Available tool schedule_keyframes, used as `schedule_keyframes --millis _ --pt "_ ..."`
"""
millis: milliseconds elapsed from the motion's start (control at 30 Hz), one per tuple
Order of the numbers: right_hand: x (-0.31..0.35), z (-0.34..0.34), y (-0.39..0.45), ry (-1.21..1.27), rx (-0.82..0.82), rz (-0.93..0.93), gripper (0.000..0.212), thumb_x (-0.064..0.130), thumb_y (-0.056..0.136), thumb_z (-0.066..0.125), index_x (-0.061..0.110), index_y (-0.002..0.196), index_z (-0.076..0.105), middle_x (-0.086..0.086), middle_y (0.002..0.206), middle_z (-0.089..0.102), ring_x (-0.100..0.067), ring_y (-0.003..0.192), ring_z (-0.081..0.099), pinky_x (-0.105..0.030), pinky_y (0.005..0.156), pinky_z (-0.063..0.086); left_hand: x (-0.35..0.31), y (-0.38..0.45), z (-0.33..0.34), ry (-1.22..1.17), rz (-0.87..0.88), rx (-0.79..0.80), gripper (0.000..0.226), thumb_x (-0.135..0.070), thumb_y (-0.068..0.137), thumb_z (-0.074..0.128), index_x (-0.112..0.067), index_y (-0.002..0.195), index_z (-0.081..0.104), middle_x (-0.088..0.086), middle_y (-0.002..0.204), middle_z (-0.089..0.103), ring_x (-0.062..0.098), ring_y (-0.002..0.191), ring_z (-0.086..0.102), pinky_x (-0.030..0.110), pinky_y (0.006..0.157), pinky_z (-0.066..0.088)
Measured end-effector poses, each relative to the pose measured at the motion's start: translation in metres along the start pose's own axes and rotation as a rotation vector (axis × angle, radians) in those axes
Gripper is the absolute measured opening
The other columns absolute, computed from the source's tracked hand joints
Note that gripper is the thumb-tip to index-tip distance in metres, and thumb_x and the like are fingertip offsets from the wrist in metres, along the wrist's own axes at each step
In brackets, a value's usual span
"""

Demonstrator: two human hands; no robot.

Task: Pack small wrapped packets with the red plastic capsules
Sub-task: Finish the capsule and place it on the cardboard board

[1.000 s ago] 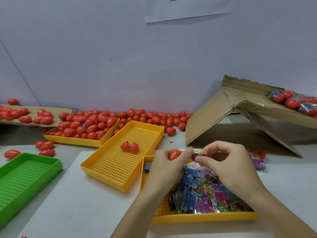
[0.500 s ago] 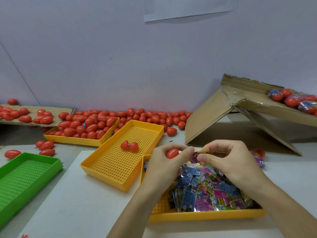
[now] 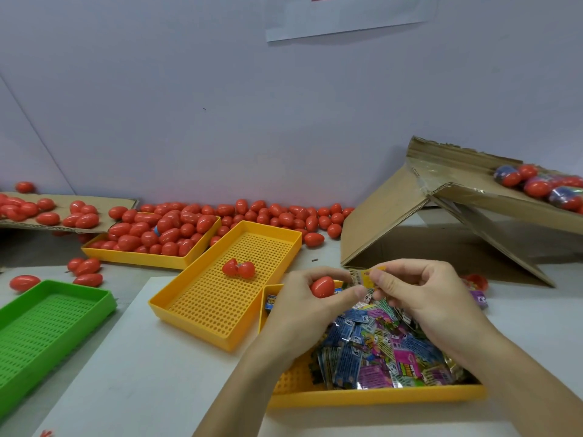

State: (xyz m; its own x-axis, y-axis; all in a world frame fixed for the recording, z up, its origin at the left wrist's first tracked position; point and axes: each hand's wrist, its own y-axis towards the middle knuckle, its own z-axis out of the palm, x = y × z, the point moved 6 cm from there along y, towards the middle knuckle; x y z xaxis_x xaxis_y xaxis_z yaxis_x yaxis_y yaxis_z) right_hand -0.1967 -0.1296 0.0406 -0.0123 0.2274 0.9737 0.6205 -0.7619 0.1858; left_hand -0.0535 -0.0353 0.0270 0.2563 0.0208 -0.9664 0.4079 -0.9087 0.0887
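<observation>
Plain pale wall behind, white tabletop (image 3: 164,367) in front, and it's capsule chaos back there: a whole drift of red capsules (image 3: 277,216) along the wall. Closest big thing is the yellow tray (image 3: 372,397) stuffed with small wrapped packets (image 3: 378,345), with an emptier yellow tray (image 3: 202,310) just left of it holding one opened capsule (image 3: 238,269).

Both hands hover above the packet tray's far end. The left hand (image 3: 303,310) has its fingers curled round a red capsule (image 3: 321,287), grip closed on it. The right hand (image 3: 422,298) pinches a single packet (image 3: 366,277) between thumb and fingertips, and the left hand's fingertips seem to touch its other end.

The bit that matters: the packet sits just right of the capsule and slightly higher, its long axis running roughly left-right, so one end points toward the capsule. Can't tell whether the capsule is open. My guess is the packet goes in end-first, leftward.
</observation>
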Motion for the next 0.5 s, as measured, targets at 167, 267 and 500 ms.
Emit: schedule_keyframes --millis 167,267,500 --pt "-0.008 0.004 0.002 0.061 0.014 0.035 0.025 0.046 0.071 0.07 0.035 0.092 0.079 -0.008 0.08 0.077 -0.017 0.078 0.073 -0.022 0.065 0.054 0.001 0.001 0.001 -0.057 0.008 -0.02 0.015 -0.031 0.086 0.077 -0.032 0.072 0.071 -0.015 0.056 0.054 0.003 0.048 0.051 0.014 0.047 0.04" --pt "-0.013 0.003 0.003 0.126 -0.003 0.064 0.026 0.043 0.07 0.071 0.032 0.093 0.08 -0.011 0.083 0.077 -0.022 0.081 0.073 -0.028 0.069 0.053 0.002 0.001 0.002 -0.147 -0.021 0.008 0.018 -0.031 0.085 0.078 -0.03 0.069 0.068 -0.013 0.052 0.048 0.004 0.044 0.044 0.016 0.044 0.037" --pt "-0.011 0.005 0.003 0.093 -0.008 0.035 0.033 0.05 0.066 0.072 0.032 0.092 0.08 -0.01 0.079 0.076 -0.019 0.076 0.072 -0.029 0.067 0.052 0.003 0.001 0.0 -0.254 -0.042 0.011 0.015 -0.028 0.086 0.077 -0.021 0.079 0.066 -0.009 0.053 0.046 0.006 0.042 0.041 0.018 0.042 0.034"
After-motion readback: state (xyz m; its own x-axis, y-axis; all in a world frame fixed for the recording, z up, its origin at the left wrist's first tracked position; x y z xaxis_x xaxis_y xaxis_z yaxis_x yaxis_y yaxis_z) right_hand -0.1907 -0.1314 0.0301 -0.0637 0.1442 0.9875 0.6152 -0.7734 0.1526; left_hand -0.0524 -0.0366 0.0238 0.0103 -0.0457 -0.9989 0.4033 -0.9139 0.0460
